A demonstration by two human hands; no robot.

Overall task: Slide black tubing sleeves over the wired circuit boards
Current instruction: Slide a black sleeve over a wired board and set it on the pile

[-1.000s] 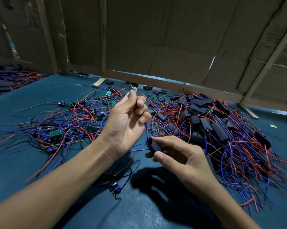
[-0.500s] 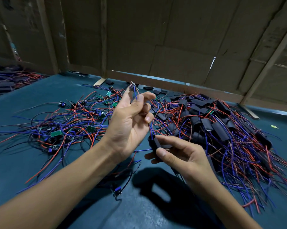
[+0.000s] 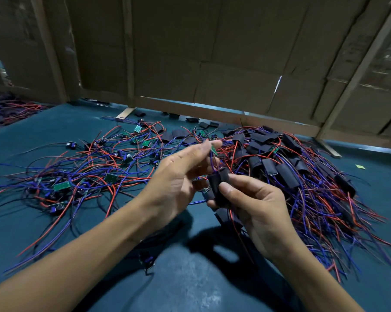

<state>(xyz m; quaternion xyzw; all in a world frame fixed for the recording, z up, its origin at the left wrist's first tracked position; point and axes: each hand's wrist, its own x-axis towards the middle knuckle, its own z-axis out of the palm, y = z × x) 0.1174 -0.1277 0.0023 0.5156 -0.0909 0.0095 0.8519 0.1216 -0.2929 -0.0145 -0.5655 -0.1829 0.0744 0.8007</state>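
One short black tubing sleeve [image 3: 219,188] sits pinched in the right hand [image 3: 255,210] at centre, blue wires entering its top. Just left, the left hand [image 3: 178,179] pinches a small green circuit board [image 3: 213,150] above it, over the teal counter [image 3: 190,284].

Sleeve and wired board between the hands, piles lying around them

A black tubing sleeve [image 3: 219,188] is standing roughly upright, its open end up, with blue and red wires [image 3: 213,162] running down into its mouth. A small green circuit board [image 3: 213,149] is sitting tilted at the top of those wires, just above the sleeve. Bare green boards with red and blue leads [image 3: 82,174] are lying scattered to the left on the bench. A heap of boards already sleeved in black [image 3: 286,165] is lying to the right, wires trailing outward.
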